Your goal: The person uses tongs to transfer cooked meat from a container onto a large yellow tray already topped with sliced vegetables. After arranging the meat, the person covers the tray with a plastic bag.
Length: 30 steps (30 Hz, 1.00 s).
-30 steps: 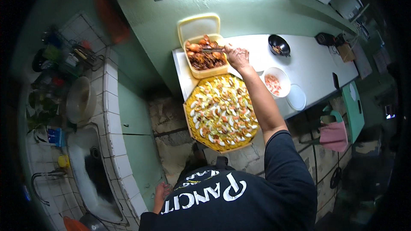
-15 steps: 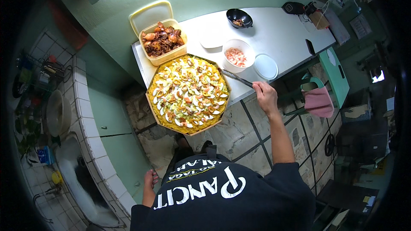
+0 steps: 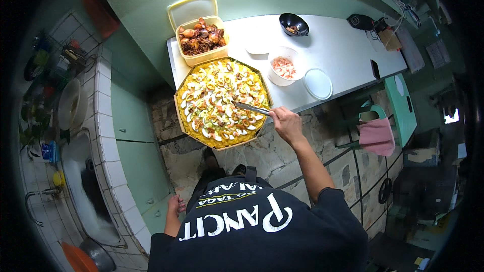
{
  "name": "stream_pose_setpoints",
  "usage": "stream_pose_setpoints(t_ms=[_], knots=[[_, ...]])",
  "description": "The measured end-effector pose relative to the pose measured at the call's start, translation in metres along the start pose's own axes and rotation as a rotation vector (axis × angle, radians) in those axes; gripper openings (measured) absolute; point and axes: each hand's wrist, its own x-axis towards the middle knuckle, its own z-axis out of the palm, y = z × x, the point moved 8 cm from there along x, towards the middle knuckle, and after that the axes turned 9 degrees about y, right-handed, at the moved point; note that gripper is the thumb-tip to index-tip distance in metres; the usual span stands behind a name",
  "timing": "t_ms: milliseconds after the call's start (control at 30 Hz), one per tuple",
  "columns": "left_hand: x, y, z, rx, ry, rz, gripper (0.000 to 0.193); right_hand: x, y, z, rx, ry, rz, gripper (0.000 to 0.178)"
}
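Observation:
My right hand (image 3: 288,125) is closed around the end of metal tongs (image 3: 254,108). Their tips reach the topping near the middle of a large octagonal tray (image 3: 176,115) of yellow noodles (image 3: 187,129). Sliced egg, squid rings, shrimp and green bits cover the noodles. Low at my side hangs my left hand (image 3: 175,205), its fingers curled in and nothing visible in them. Behind the tray stands a yellow tub (image 3: 201,57) of dark, reddish-brown squid (image 3: 202,38). To the right is a white tub (image 3: 275,77) with pink shrimp (image 3: 284,68).
A round lid (image 3: 318,84) lies at the edge of the white table (image 3: 348,53), near the shrimp tub. A black bowl (image 3: 294,24) with some food stands farther back. On the left is a tiled counter with a sink (image 3: 91,191); a pink cloth (image 3: 376,137) hangs on a green chair at right.
My right hand has moved left with the tongs, whose tips went from the tray's right rim to the middle of the topping. My left hand stays low at my side.

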Motion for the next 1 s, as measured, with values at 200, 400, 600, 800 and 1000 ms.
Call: stream_pose_setpoints(t_ms=[200,400,600,800,1000], knots=[[-0.002,-0.028,0.004,-0.106,0.019,-0.032,0.031,0.012,-0.015,0.027,-0.012,-0.022,-0.079,0.029],[-0.003,-0.026,-0.002,0.020,0.031,0.026,0.033,0.017,-0.015,0.026,-0.045,-0.104,-0.025,0.030],[0.024,-0.004,-0.018,-0.145,0.047,-0.031,0.037,0.037,-0.007,-0.004,0.051,-0.081,0.119,0.028],[0.063,0.140,-0.127,-0.167,0.559,0.446,0.027,0.052,0.021,-0.011,0.369,-0.007,0.274,0.027],[-0.128,0.456,-0.087,-0.126,0.818,1.449,0.017,0.057,0.096,-0.045,0.670,0.190,0.531,0.035]])
